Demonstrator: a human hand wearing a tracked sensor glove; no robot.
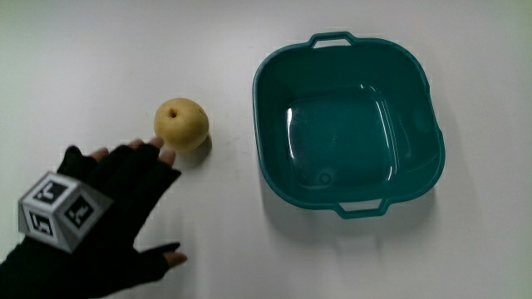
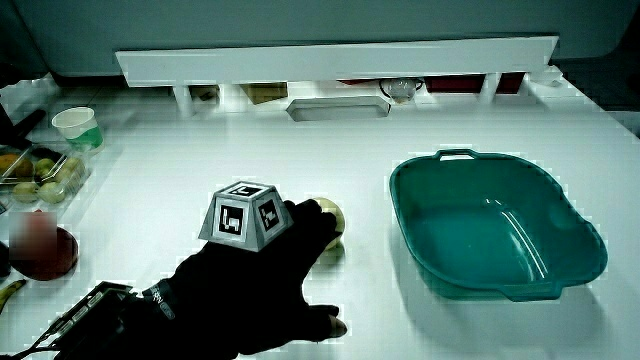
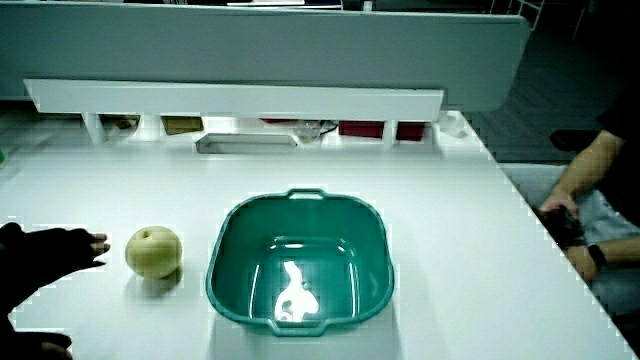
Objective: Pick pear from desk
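Hand [image 1: 108, 208] flat over the table, palm down, fingers spread and relaxed — holding nothing. Patterned cube [image 1: 62, 210] sits on its back, tilted toward the person. Fingertips [image 1: 158, 148] reach the pear [image 1: 182, 123]; in the main view one tip looks to be touching or just short of the fruit's near side, contact cannot be told for sure. Thumb [image 1: 166, 256] splayed out, well apart from the fingers. Forearm runs off toward the person.

Pear is yellow, upright on the bare white table [image 1: 100, 50], just past the fingertips and farther from the person than the hand. In a side view the hand [image 2: 270, 275] partly covers the pear [image 2: 332, 218]; in a side view a small gap shows between hand [image 3: 50, 250] and pear [image 3: 153, 251].

Teal basin [image 1: 274, 166] sits beside the pear — apart from it, nothing inside.
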